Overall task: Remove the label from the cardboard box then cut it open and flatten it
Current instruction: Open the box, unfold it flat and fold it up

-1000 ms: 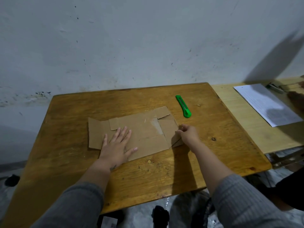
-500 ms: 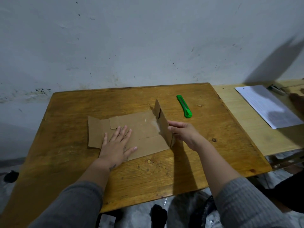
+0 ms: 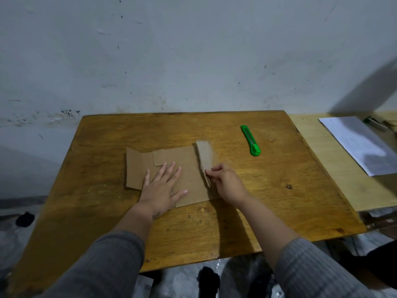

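**Inspector:** Two hands on the job. The box [image 3: 182,175] lies cut open and mostly flat at the middle of the counter [image 3: 279,201]. One panel [image 3: 205,157] on its right side stands up, tilted, and is not yet down.

**Clerk:** Advice for the step in hand?

**Inspector:** My judgement: fold that panel over along its crease and press it down flat, keeping the rest pinned so the sheet does not slide. Run the fingers along the fold, since stiff card tends to spring back.

**Clerk:** Left hand?

**Inspector:** The left hand [image 3: 163,188] is spread wide, palm down, fingers apart, pressing on the flat part of the box. It grips nothing.

**Clerk:** Right hand?

**Inspector:** The right hand [image 3: 225,181] is closed in a pinch on the near edge of the raised panel, fingers curled together.

**Clerk:** The cutter?

**Inspector:** The knife [image 3: 250,140] lies on the counter, well apart from both hands, beyond the box to the right. No label is visible on the card.
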Demonstrator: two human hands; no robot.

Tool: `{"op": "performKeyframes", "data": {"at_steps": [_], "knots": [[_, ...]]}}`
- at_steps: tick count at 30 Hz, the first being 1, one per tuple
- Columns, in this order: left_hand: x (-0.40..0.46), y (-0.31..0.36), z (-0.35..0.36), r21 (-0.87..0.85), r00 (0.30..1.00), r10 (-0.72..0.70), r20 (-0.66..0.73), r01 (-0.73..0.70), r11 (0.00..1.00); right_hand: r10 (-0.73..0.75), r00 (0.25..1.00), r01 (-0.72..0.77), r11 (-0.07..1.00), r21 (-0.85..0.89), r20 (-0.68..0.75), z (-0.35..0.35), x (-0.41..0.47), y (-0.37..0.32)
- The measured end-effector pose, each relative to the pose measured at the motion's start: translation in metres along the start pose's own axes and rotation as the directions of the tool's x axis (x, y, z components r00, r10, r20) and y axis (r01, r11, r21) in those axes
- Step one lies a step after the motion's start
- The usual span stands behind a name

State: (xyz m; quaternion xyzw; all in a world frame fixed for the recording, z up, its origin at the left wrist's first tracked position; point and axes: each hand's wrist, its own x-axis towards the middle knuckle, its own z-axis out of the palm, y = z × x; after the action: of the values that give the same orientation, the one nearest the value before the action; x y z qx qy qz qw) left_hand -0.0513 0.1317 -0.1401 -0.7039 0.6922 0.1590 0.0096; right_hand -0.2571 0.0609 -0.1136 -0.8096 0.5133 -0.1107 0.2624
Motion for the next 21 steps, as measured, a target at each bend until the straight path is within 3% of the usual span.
{"op": "performKeyframes", "data": {"at_steps": [3, 7, 16, 21], "knots": [[0.0, -0.001, 0.001, -0.01, 1.0, 0.005, -0.008, -0.005, 1.0, -0.062, 0.995, 0.075, 0.981, -0.18, 0.076, 0.003, 0.002, 0.012], [0.0, -0.002, 0.003, -0.002, 1.0, 0.006, -0.022, -0.006, 1.0, -0.075, 0.995, 0.085, 0.984, -0.158, 0.073, 0.02, -0.016, 0.017], [0.0, -0.003, 0.006, 0.02, 0.998, 0.014, -0.053, -0.013, 1.0, -0.058, 0.995, 0.084, 0.926, -0.368, 0.082, 0.031, -0.023, 0.017], [-0.015, 0.008, 0.013, -0.027, 0.989, -0.037, -0.143, 0.034, 0.999, -0.006, 0.996, 0.038, 0.923, -0.382, 0.086, 0.031, -0.023, 0.01]]}}
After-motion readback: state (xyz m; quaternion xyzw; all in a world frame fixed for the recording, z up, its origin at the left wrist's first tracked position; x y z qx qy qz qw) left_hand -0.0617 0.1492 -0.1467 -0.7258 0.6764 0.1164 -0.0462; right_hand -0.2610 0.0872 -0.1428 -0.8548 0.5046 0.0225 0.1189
